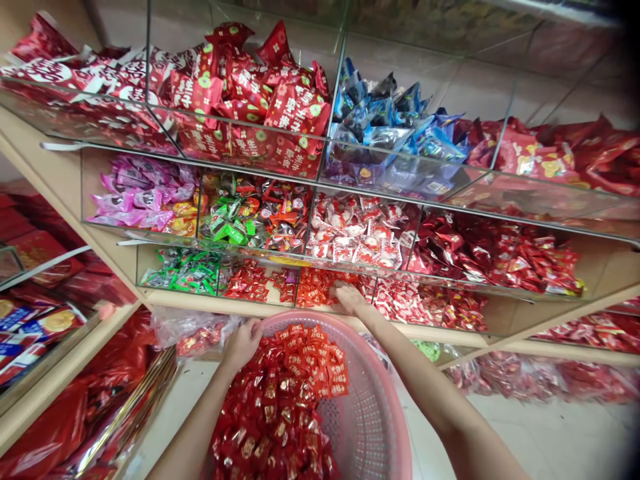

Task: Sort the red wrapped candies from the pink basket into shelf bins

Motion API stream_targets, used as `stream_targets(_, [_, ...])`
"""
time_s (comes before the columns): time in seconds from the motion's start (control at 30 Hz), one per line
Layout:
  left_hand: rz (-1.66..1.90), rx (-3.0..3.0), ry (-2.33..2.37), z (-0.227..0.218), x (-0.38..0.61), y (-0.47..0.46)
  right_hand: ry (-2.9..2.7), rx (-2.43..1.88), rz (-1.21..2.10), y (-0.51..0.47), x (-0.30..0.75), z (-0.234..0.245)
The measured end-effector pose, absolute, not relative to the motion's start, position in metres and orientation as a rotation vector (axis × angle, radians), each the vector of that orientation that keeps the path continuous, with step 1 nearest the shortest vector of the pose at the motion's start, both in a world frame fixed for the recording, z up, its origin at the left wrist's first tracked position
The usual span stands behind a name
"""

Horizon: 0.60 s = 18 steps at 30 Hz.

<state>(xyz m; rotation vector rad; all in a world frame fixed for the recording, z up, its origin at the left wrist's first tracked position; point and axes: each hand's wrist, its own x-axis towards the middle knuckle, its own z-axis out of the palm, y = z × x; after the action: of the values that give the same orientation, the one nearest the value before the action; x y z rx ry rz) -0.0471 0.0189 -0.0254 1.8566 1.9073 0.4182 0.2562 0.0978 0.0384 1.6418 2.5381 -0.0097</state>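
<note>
A pink plastic basket (pixel 385 400) with perforated walls stands in front of me, holding dark red wrapped candies (pixel 265 407) and a patch of brighter orange-red packets (pixel 317 360). My left hand (pixel 243 343) is closed on the basket's far left rim. Beyond the basket, my right hand (pixel 349 298) reaches into a low shelf compartment, touching orange-red wrapped candies (pixel 315 288). Its fingers look curled together, but whatever lies in them is hidden. Just left of that compartment are small red candies (pixel 246 280), and to the right lie white-and-red ones (pixel 400 300).
Clear dividers split the tiered shelf (pixel 210 303) into bins. Higher up are red bags (pixel 295 110), blue bags (pixel 400 127) and pink-purple packets (pixel 135 190). Green candies (pixel 183 270) fill the low left bin. Plastic bags of sweets (pixel 540 377) lie under the shelf, by the pale floor (pixel 525 433).
</note>
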Motion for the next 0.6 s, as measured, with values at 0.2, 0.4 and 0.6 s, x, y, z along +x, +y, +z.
stream_targets(0.2, [0.43, 1.855, 1.902, -0.028, -0.048, 0.02, 2.727, 1.694, -0.129, 0.073, 0.238, 0.056])
stream_targets(0.4, [0.436, 1.867, 1.892, -0.03, -0.048, 0.02, 2.681, 1.634, -0.226, 0.032, 0.212, 0.036])
stream_targets(0.6, [0.448, 1.864, 1.881, -0.027, -0.048, 0.019, 2.524, 1.67, -0.14, 0.021, 0.197, 0.026])
